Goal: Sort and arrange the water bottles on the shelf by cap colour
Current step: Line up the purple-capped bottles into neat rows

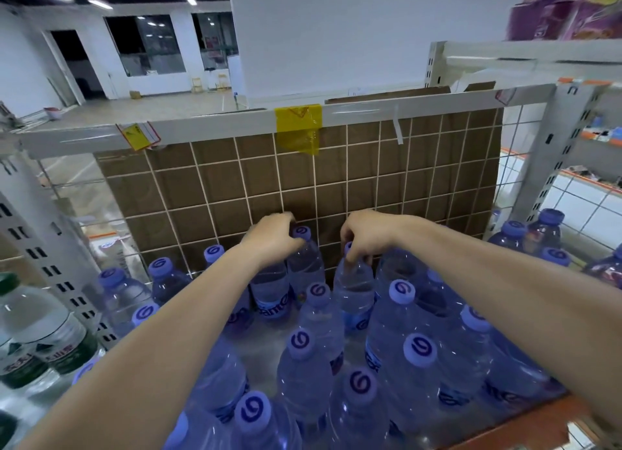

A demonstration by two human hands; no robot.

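Note:
Several clear water bottles with blue caps stand packed on the shelf below me. My left hand is closed around the neck of a blue-capped bottle in the back row by the wire grid. My right hand grips the cap and neck of another blue-capped bottle beside it. Both bottles stand upright, close to each other. At the far left, two bottles with green labels stand in the neighbouring bay, one showing a green cap.
A wire grid backed with brown cardboard closes the shelf's rear. Perforated grey uprights divide the bays. More blue-capped bottles stand in the right bay. Purple packages sit on the top shelf at right.

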